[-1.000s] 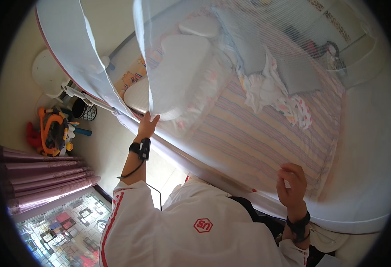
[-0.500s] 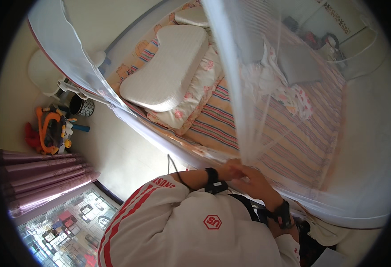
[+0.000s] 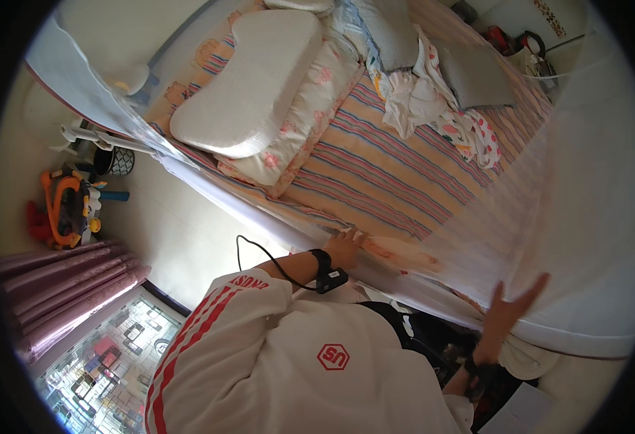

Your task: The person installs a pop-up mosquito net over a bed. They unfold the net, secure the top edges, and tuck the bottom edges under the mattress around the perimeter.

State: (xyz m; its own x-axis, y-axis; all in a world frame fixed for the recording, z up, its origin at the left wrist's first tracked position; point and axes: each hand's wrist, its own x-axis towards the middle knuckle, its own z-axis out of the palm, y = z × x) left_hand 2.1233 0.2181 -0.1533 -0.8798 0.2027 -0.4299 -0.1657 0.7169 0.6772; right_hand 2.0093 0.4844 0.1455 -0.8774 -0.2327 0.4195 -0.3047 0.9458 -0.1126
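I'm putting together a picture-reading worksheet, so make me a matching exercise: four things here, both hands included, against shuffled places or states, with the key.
Column 1
1. Cream, contoured pillow
2. Purple fabric curtain
3. Left hand
4. Right hand

Column 2
A. At the near edge of the bed with the orange striped sheet
B. Thumb and fingers spread wide in a V
C. Lying partly over a white, pink-flowered cushion
D. Below the orange-framed toy at the picture's left

Pairs: 1-C, 2-D, 3-A, 4-B
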